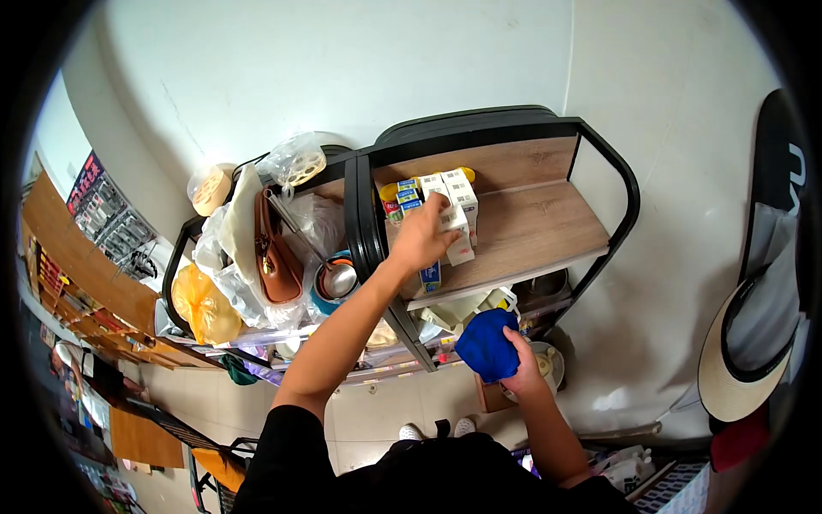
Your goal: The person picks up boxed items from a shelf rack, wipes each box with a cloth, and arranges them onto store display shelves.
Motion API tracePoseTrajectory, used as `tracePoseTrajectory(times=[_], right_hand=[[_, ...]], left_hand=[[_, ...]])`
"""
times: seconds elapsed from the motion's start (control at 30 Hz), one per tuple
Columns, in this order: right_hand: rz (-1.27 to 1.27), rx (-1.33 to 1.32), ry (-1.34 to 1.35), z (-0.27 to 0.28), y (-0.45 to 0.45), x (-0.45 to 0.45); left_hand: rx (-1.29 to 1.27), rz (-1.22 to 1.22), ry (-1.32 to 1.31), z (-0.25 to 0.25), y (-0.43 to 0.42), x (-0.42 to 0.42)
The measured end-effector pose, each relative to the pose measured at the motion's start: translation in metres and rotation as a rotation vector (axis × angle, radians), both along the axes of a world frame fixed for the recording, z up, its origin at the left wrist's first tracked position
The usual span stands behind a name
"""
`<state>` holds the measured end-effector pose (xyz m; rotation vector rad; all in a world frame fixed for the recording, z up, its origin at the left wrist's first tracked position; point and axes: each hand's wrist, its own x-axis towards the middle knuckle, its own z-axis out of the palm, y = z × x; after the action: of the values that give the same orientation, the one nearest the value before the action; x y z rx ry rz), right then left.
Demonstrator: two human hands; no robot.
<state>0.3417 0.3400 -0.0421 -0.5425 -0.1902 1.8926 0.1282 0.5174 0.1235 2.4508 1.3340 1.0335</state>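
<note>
Left hand (pixel 421 240) rests half-curled against the white boxes (pixel 463 199) at the left end of the shelf (pixel 535 223); whether it grips one, I cannot tell. They stand packed, probably propping each other. Nearer, the right hand (pixel 524 368) pinches a bunched blue cloth (pixel 486 345), apparently keeping it compact.

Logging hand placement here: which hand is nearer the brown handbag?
Left: the left hand is right of the brown handbag, at the white cartons; the right hand is farther right and lower in view, holding blue cloth.

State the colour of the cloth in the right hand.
The cloth is deep blue; it shows best in the head view, the only one.
</note>
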Motion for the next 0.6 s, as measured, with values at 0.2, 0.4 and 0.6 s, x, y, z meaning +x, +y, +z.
tracePoseTrajectory(times=[0.2, 0.4, 0.6], right_hand=[[0.013, 0.035, -0.028, 0.015, 0.001, 0.003], [0.004, 0.078, -0.07, 0.014, 0.013, 0.0], [0.035, 0.085, -0.036, 0.023, 0.008, -0.001]], left_hand=[[-0.237, -0.171, -0.644, 0.041, -0.012, -0.002], [-0.582, -0.31, -1.278, 0.064, -0.07, -0.003], [-0.533, -0.342, -1.11, 0.014, -0.126, -0.019]])
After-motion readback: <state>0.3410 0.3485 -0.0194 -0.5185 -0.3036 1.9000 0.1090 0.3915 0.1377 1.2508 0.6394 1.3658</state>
